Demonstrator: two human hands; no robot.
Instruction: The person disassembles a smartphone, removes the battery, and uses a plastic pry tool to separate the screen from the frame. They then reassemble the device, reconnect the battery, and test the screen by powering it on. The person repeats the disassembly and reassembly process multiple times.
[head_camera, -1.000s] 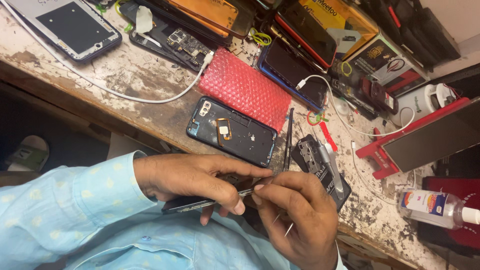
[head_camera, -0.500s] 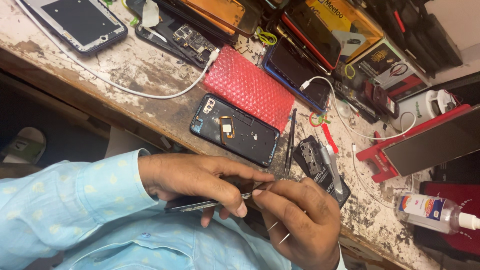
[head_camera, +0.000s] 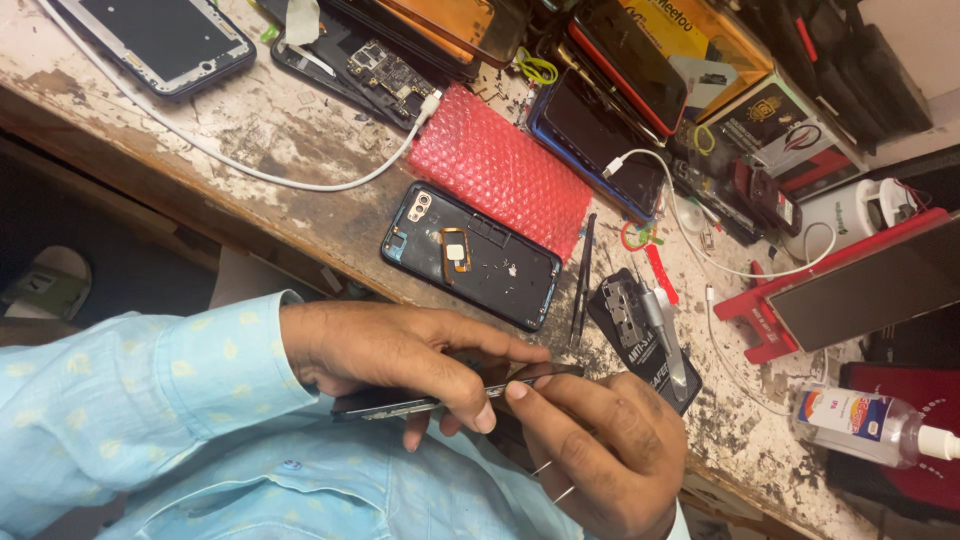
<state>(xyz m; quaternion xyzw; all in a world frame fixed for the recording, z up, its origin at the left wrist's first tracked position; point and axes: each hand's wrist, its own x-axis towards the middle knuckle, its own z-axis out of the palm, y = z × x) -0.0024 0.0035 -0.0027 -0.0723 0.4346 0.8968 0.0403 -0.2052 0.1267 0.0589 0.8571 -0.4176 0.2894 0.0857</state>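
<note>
My left hand grips a thin dark phone by its edge, held flat over my lap below the bench edge. My right hand meets it from the right, fingertips pinched at the phone's upper right edge; whether they hold a small tool I cannot tell. Just beyond my hands, a black phone back cover lies inner side up on the worn bench. Black tweezers lie beside the cover.
A red bubble-wrap pouch, several opened phones, a white cable, a dark pad with a screwdriver, a red stand holding a screen and a clear bottle crowd the bench. A sandal lies on the floor at left.
The view has shifted slightly, so the bench items sit lower in frame. Both hands stay closed on the phone, with the right fingertips still at its edge.
</note>
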